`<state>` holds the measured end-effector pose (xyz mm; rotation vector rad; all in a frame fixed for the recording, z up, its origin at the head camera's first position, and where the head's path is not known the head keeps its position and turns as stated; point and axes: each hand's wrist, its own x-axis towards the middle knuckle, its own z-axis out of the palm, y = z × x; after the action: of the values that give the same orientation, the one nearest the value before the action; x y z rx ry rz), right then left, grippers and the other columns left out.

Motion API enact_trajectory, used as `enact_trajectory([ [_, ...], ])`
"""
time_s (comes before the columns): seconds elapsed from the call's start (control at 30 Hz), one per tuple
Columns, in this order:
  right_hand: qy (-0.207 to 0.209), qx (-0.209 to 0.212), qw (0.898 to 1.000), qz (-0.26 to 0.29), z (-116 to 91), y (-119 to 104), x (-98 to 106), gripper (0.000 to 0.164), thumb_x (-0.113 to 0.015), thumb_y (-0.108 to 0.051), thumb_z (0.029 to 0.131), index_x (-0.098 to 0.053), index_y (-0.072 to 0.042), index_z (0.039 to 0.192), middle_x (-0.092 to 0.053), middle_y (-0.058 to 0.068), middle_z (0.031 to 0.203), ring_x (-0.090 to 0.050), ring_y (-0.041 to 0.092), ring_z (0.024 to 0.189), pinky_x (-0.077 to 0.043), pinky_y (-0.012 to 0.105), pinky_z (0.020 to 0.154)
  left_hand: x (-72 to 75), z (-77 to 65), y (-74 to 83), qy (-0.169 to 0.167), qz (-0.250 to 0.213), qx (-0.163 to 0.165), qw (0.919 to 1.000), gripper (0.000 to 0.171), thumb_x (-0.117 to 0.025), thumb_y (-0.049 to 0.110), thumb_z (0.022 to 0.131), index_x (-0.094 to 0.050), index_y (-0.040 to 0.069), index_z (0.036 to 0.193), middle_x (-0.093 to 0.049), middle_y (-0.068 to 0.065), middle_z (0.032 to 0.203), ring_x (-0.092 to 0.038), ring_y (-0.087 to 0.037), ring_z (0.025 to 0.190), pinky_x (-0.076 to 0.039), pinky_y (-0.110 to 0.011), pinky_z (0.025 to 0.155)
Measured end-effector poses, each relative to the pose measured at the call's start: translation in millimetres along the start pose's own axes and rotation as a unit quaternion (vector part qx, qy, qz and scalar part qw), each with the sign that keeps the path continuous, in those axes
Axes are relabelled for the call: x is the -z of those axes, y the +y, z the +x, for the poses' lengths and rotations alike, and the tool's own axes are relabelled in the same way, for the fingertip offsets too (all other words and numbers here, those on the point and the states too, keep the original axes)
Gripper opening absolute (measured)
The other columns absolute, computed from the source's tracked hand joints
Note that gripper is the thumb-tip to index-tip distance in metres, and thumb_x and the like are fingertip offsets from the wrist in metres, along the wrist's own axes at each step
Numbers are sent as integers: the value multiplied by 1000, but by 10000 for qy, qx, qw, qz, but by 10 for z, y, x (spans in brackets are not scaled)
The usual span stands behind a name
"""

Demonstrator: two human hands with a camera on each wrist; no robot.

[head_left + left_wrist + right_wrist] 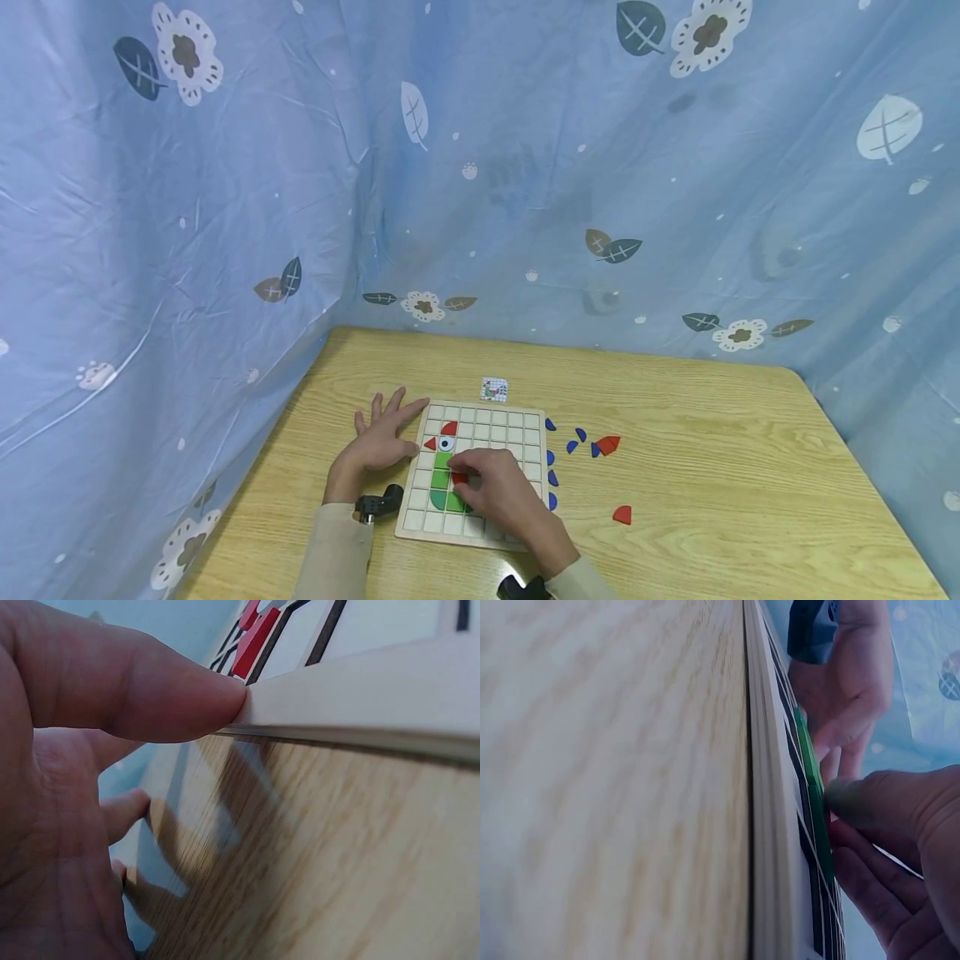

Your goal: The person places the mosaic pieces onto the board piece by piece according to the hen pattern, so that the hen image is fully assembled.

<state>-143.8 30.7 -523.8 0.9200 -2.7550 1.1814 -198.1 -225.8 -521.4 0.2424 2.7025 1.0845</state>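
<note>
gridded board (499, 431) holds green squares (439, 479), red pieces (449, 428) and an eye tile (446, 444).

red piece (459, 478) beside green squares (440, 479)

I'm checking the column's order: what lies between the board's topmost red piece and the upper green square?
The eye piece lies between the topmost red piece and the upper green square, as the head view shows.

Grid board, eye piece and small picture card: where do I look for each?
Grid board (498, 435): head view, bare squares.
Eye piece (445, 444): head view, dark pupil.
Picture card (494, 389): head view, middle of its printed face.
</note>
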Motion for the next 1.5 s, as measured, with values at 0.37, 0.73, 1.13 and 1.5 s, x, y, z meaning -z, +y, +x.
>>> enact_trajectory([
  [0.37, 78, -149, 9998, -57, 6, 13, -5, 26, -85, -8, 93, -83, -13, 118, -83, -5, 111, -74, 2, 102, -64, 27, 92, 13, 1, 2, -10, -65, -25, 10000, 88, -74, 9, 82, -49, 17, 166, -9, -26, 183, 16, -58, 165, 21, -83, 120],
  [0.73, 177, -747, 9907, 1127, -197, 212, 254, 30, -85, -15, 95, -82, -13, 124, -83, -2, 120, -79, 14, 107, -65, 34, 97, -5, 5, -11, 0, -52, -32, 10000, 88, -74, 9, 82, -49, 17, 166, -8, -25, 183, 16, -58, 165, 22, -82, 120],
  [1.13, 842, -998, 9694, 2079, -729, 547, 768, 37, -88, -12, 92, -79, -4, 127, -82, 13, 122, -80, 31, 113, -64, 36, 100, -24, 30, -32, -5, -60, -68, 10000, 89, -73, 9, 81, -49, 18, 167, -7, -25, 183, 17, -58, 165, 22, -82, 120],
  [1.5, 1524, -1526, 9592, 1831, -1211, 859, 1195, 37, -89, -13, 91, -79, -6, 127, -81, 19, 124, -81, 19, 111, -61, 19, 94, -39, 21, -35, 48, 21, -9, 10000, 89, -74, 9, 81, -49, 18, 166, -9, -25, 183, 15, -58, 165, 20, -83, 121],
])
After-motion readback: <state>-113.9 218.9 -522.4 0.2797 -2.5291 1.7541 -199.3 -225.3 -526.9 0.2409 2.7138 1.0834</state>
